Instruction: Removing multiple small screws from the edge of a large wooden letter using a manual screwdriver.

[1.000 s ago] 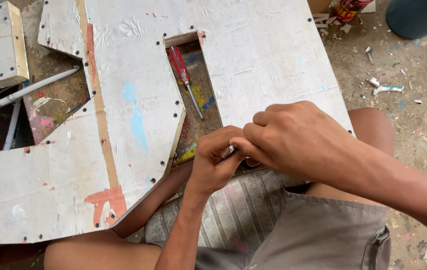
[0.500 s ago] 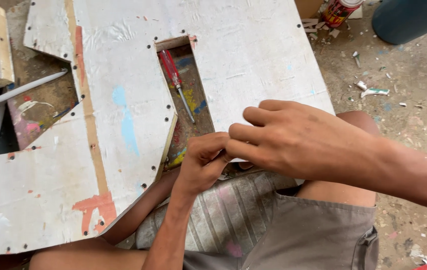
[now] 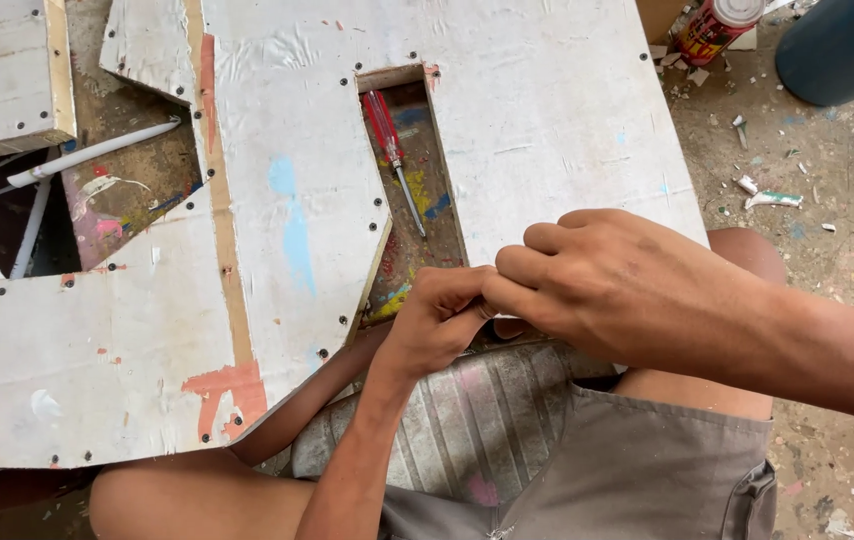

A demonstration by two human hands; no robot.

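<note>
At the far left, a small white-painted wooden box-shaped block (image 3: 7, 75) is sitting at the top corner, and just beside it two thin white plastic tubes (image 3: 97, 152) are lying across a dark gap over a paint-stained surface. The large white-painted plywood cut-out panel (image 3: 287, 180), edged with dark screw heads and marked with a pale blue streak and orange-red patches, is spreading from there across the middle. In its rectangular opening a red-handled screwdriver (image 3: 391, 150) is lying with its tip pointing toward me, on a surface blotched yellow and blue.

Below that opening, at the panel's near edge, my left hand (image 3: 437, 320) is curling in, fingertips pinched together against those of my right hand (image 3: 607, 285). My right hand is arching over from the right, fingers bent and closed onto the same spot. Something small is being pinched between the two hands, but I cannot tell what it is, since my fingers are covering it. Both hands are hovering just above a grey striped cloth (image 3: 467, 420) spread over my lap, with my grey shorts (image 3: 647, 470) to the right of it.

At the top right, a red and yellow cylindrical can (image 3: 712, 28) with a pale lid is standing on the dusty floor, near a dark blue round container (image 3: 842, 45). A small squeezed white tube (image 3: 772, 200) is lying among scraps below them.
</note>
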